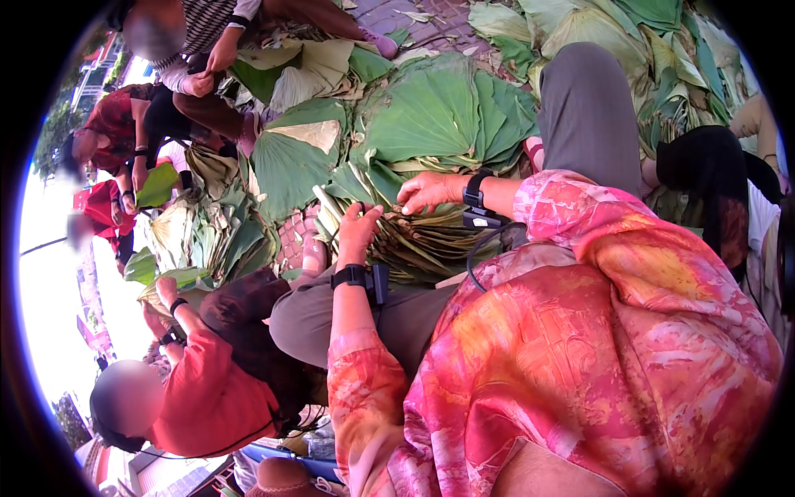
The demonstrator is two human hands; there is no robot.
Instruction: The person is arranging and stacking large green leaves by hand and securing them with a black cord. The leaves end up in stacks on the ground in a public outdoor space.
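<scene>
Before my knees lies a stack of folded dried leaves (426,248), brown-green, their edges fanned toward me. My left hand (358,230) is at the stack's left end, its fingers bent together beside pale folded leaf edges (328,211); what is between the fingertips is too small to make out. Over the top edge of the stack reaches my right hand (426,192), fingers curved and thumb a little apart, with nothing visible in it. Both wrists carry black straps with small devices. Just beyond the hands spreads a large pile of broad green fan-shaped leaves (447,112).
More leaf piles lie at the left (211,232) and upper right (604,41). Several people sit close by, one in a red shirt (219,398) at my left. A person's dark-clothed leg (704,182) is at the right. Paving bricks (435,25) show at the far side.
</scene>
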